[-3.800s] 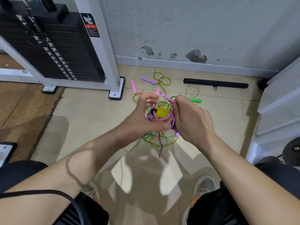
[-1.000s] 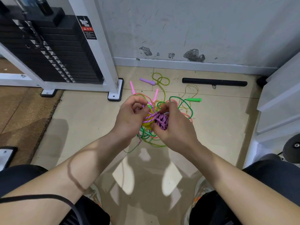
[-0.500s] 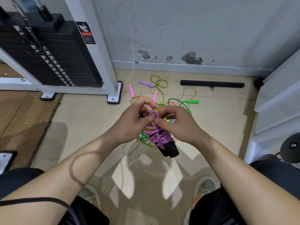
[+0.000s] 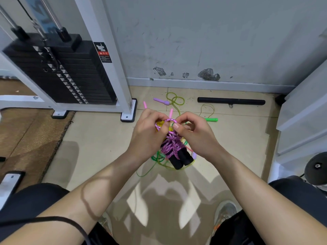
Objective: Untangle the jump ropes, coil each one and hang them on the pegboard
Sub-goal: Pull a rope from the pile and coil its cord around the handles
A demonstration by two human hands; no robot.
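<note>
One rope looks nearly finished, and the others have not been started. The pink-and-black braided jump rope is held above the beige tiled floor, between the two hands in the middle of the view. Its cord is wound in many turns around its pair of black foam handles, which lie side by side and stick out of the bundle's near end. A small loop of the same cord rises from the far end.

The left hand pinches the left side of that loop, with the thumb against curled fingers. The right hand pinches the right side between thumb and forefinger, its other fingers curled in behind. From this grip, the winding seems complete, and the person is probably tucking in the end or shaping a loop to hang the rope by.

A yellow object shows just behind the left hand; I cannot tell what it is.

The remaining ropes lie in a tangle on the floor below and beyond the hands:
- a thin green cord under the bundle
- a bright green plastic handle to the right
- a yellow-green cord looped farther off, near the wall
- a lilac handle beside that cord
- a pink handle to the left

These cords cross over one another, so they need separating and coiling. The pegboard is not in view, and nothing shows that any rope has been hung.
</note>
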